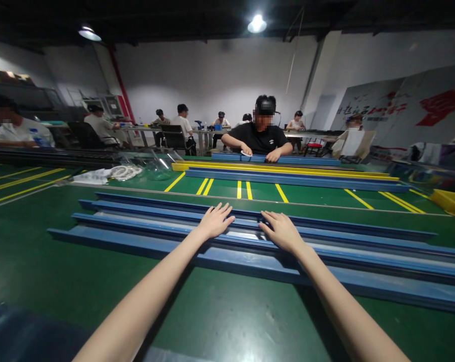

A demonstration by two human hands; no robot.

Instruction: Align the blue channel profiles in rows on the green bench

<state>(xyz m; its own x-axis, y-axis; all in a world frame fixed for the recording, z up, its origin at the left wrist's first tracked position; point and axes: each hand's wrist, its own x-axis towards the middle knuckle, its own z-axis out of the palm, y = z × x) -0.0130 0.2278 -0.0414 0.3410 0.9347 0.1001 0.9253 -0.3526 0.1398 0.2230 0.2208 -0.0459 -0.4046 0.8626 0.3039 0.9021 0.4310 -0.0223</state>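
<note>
Long blue channel-shaped profiles (137, 242) lie side by side across the green table (227, 322) in front of me. My left hand (214, 221) rests over the middle of them, palm down, with its fingers stretched toward the far profile. To its right, my right hand (282, 230) lies over the same profiles, its fingers spread and pointing away and to the left. A short gap separates the hands, and neither is wrapped round anything. The undersides of both palms are hidden.
Across the table a person in black (270, 138) handles another blue profile (310, 159). Nearer lies a long yellow profile (287, 170). White coiled cord (125, 172) and clear plastic (161, 166) lie left; a yellow bin (451, 201) stands right. Yellow tape (239, 190) marks the table.
</note>
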